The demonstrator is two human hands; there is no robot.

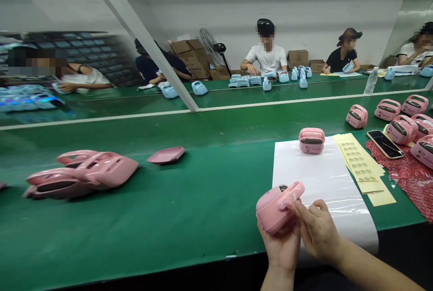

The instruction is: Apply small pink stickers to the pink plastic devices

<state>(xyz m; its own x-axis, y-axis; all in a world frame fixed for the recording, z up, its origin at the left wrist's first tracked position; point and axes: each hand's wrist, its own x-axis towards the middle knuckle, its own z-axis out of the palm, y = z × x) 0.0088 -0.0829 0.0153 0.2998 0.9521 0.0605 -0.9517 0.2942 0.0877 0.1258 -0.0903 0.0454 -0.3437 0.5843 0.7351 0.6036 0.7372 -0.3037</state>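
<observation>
In the lower right of the head view, my left hand [282, 248] cradles a pink handled case [273, 210] from below, with its handle tilted up to the right. My right hand [320, 232] is at the handle's base, beside a round button-like spot. Its fingers are drawn together there, near a small pale patch; what they hold, if anything, is too small to make out. A glossy white sheet [291, 164] lies under and beyond the hands. At its far end another pink case [311, 141] stands upright, and yellow sticker sheets [360, 164] lie to its right.
Pink shell parts [118, 171] lie at left, with a pink panel [166, 155] nearby. On the right are a phone [384, 144], red bubble wrap [414, 182] and several pink cases [402, 129]. Behind a rail stand a bottle [371, 82] and co-workers handling blue cases [283, 76].
</observation>
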